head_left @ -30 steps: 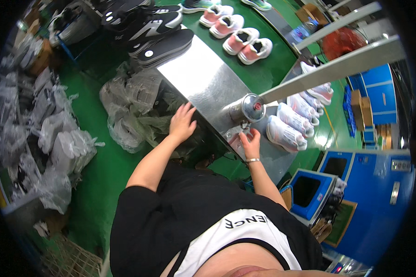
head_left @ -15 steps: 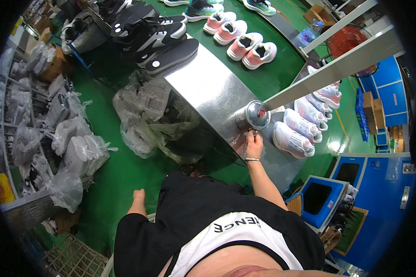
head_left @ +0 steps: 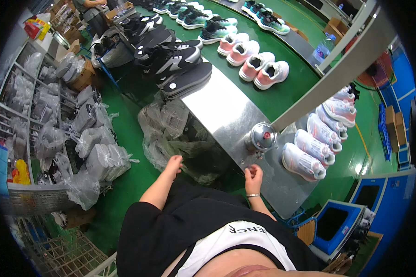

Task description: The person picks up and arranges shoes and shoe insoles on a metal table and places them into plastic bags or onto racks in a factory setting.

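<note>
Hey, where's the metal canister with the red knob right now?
In the head view, the metal canister stands right of centre on the steel bench, just beyond the right hand and left of the white shoes.

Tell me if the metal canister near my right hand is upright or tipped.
Upright: the metal canister stands on the metal table, its red-centred top facing up.

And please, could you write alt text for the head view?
A person's right hand is by the edge of a metal table, near a lidded metal pot; the left hand is farther left. Black soles lie on the table; pale sneakers stand right of the pot.
</note>
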Tool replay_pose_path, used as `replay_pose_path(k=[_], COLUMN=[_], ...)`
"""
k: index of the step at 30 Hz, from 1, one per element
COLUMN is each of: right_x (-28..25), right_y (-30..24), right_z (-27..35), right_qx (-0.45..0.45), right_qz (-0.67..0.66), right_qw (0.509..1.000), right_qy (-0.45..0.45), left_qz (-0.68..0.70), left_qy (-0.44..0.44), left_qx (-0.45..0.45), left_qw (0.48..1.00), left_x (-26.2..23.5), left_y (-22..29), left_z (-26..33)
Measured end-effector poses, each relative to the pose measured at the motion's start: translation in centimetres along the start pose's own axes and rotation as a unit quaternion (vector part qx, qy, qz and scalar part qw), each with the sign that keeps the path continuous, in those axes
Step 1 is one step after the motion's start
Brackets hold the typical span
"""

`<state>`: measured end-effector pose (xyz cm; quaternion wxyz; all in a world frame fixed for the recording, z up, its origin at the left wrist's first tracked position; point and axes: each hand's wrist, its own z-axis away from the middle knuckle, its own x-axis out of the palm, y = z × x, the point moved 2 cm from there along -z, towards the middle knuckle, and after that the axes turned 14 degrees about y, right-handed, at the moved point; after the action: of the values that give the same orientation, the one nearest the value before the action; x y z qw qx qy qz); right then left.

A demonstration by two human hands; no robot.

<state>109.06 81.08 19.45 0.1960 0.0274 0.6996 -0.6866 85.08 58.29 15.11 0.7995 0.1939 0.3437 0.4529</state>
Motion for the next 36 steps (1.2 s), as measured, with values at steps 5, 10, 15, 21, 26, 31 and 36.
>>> replay_pose_path(k=[5,10,15,21,26,31,36], right_x=[3.4,9.8,15.2,15.9,16.6,16.5,16.1], right_y=[-3.1,-5.1,-5.8,-4.2,-4.5,-4.3,-4.6], right_z=[0.4,-0.4,-1.5,-1.4,-1.3,-1.3,-1.1], right_qx=[-0.274,-0.297,-0.278,-0.320,-0.334,-0.321,-0.308], right_qz=[0.130,0.236,0.349,0.476,0.485,0.511,0.505], right_qw=[0.951,0.924,0.891,0.806,0.798,0.785,0.795], right_qy=[-0.062,-0.040,0.085,0.146,0.131,0.141,0.134], left_qz=[0.216,0.343,0.428,0.314,0.203,0.194,0.254], left_qy=[0.032,0.031,0.037,0.040,0.130,0.199,0.151], left_qx=[-0.036,0.035,0.057,0.163,0.289,0.172,0.091], left_qw=[0.975,0.938,0.901,0.934,0.927,0.945,0.951], left_x=[-2.4,-5.6,-11.0,-13.8,-16.8,-14.8,-12.1], left_y=[7.9,19.4,27.2,33.7,36.7,40.5,42.1], left_z=[-7.0,-9.9,-17.1,-22.2,-31.4,-35.7,-36.3])
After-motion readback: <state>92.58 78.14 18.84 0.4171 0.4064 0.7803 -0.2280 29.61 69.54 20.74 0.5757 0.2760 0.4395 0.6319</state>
